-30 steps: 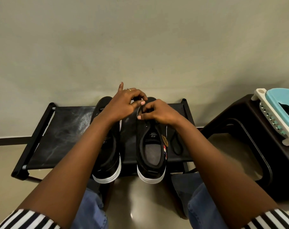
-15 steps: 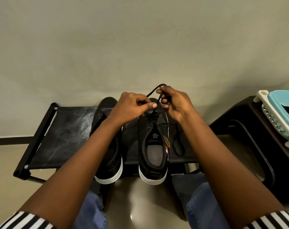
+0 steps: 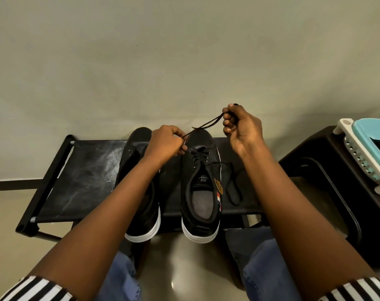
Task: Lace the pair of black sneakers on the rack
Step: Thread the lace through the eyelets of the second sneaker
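Note:
Two black sneakers with white soles stand side by side on a low black rack (image 3: 82, 177). The right sneaker (image 3: 201, 187) is partly laced near the toe. Its black lace (image 3: 206, 123) runs taut from the top eyelets up to the right. My left hand (image 3: 166, 141) pinches the lace just above the eyelets. My right hand (image 3: 242, 127) grips the lace's far part, raised above the toe. The lace's other end (image 3: 232, 185) lies looped on the rack beside the shoe. My left forearm covers much of the left sneaker (image 3: 141, 205), so I cannot tell whether it is laced.
A dark plastic stool (image 3: 328, 177) stands to the right and carries a white and blue basket (image 3: 362, 153). A plain wall rises behind the rack. My knees in blue jeans are just below the rack's front edge.
My right hand has drawn the lace up and out to the right, pulling it taut. My left hand stayed at the eyelets, pinching the lace.

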